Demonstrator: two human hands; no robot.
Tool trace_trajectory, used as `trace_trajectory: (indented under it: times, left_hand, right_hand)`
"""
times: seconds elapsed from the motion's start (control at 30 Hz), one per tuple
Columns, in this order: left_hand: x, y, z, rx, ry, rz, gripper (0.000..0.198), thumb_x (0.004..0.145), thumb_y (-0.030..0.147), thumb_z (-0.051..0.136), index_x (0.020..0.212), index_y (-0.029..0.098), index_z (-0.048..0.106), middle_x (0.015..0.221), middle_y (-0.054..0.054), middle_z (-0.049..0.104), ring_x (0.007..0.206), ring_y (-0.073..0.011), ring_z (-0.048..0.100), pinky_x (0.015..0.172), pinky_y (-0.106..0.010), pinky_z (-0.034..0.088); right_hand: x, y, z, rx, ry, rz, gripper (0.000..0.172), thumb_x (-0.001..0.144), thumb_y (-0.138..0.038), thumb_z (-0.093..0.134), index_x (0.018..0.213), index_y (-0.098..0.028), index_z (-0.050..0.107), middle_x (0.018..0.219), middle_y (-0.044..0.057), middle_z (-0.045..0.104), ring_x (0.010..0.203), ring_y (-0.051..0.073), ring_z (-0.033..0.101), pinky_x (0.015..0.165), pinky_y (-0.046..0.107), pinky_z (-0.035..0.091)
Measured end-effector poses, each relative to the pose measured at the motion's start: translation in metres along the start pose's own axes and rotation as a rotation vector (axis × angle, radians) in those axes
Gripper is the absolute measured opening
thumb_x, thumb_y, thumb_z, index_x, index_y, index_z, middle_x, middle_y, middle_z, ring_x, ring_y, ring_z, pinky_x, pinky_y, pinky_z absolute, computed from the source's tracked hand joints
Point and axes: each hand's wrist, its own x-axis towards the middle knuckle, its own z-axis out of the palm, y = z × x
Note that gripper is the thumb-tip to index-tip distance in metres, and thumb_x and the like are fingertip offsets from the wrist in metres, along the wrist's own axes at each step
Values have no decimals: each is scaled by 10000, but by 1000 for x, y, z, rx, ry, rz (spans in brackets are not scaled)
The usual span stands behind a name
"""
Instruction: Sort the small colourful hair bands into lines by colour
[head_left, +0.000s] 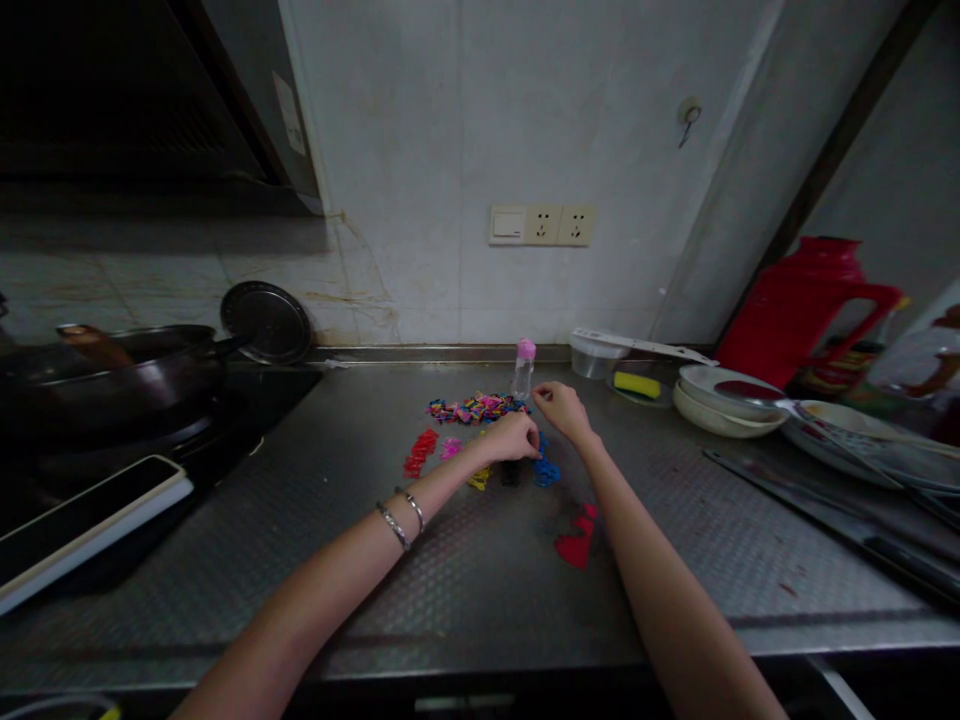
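My left hand, with two bracelets at its wrist, reaches over the sorted piles. Its fingers are pinched at the upper end of a pile of small blue bands. Beside the mixed multicoloured bands, my right hand is closed in a pinch near a clear bottle with a pink cap. What either pinch holds is too small to tell. Red bands, pink bands, yellow bands and black bands lie in separate piles, some partly hidden by my left hand and arm.
A red heart-shaped piece lies by my right forearm. To the right are a plastic tub, a yellow sponge, stacked bowls, a knife and a red thermos. A wok stands left.
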Motion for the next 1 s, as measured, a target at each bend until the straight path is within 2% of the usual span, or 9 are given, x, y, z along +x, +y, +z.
trace_trajectory:
  times: [0.1, 0.2, 0.3, 0.4, 0.53, 0.7, 1.0]
  left_hand:
    - [-6, -14, -8, -58, 69, -3, 169, 626, 273, 638, 708, 135, 692, 633, -32, 641, 552, -109, 513, 530, -211, 348]
    - [-18, -41, -26, -109, 187, -40, 229, 670, 321, 590, 703, 119, 692, 638, -33, 637, 571, -108, 508, 557, -214, 348]
    - [-36, -80, -48, -177, 284, -170, 290, 688, 359, 556, 700, 103, 692, 597, -33, 619, 546, -105, 486, 537, -216, 332]
    - [-60, -121, -65, -217, 375, -296, 304, 658, 389, 578, 673, 105, 686, 543, -19, 585, 512, -97, 443, 497, -216, 293]
    - [-91, -158, -72, -344, 469, -470, 289, 619, 402, 614, 645, 119, 667, 476, 4, 520, 461, -81, 383, 453, -213, 256]
    - [-103, -166, -69, -516, 500, -562, 391, 640, 492, 583, 755, 125, 649, 421, 48, 387, 383, -58, 291, 394, -206, 185]
    - [-104, -164, -66, -505, 496, -530, 412, 629, 495, 587, 753, 108, 655, 447, 37, 418, 401, -62, 328, 398, -201, 204]
  right_hand:
    - [2, 8, 0, -11, -24, 42, 254, 764, -311, 469, 882, -202, 666, 892, 56, 664, 789, 153, 584, 663, 224, 399]
    - [3, 14, 3, -42, -76, 67, 260, 762, -299, 476, 911, -201, 665, 921, 57, 663, 820, 155, 585, 686, 219, 401]
    - [1, 16, 9, -90, -144, 53, 279, 771, -281, 469, 953, -193, 661, 973, 76, 645, 866, 165, 567, 718, 224, 395]
    - [-4, 15, 14, -183, -157, 17, 310, 783, -274, 454, 1008, -193, 652, 1045, 110, 595, 975, 212, 498, 794, 276, 375]
    - [-9, 15, 22, -272, -159, -13, 354, 804, -262, 422, 1100, -218, 612, 1102, 134, 530, 1036, 267, 411, 832, 345, 348]
    - [-11, 16, 25, -288, -177, -20, 360, 817, -241, 406, 1125, -253, 592, 1107, 126, 515, 1013, 264, 395, 830, 351, 336]
    - [-9, 18, 25, -263, -142, -74, 275, 820, -260, 418, 937, -180, 653, 1019, 112, 541, 980, 236, 410, 803, 307, 349]
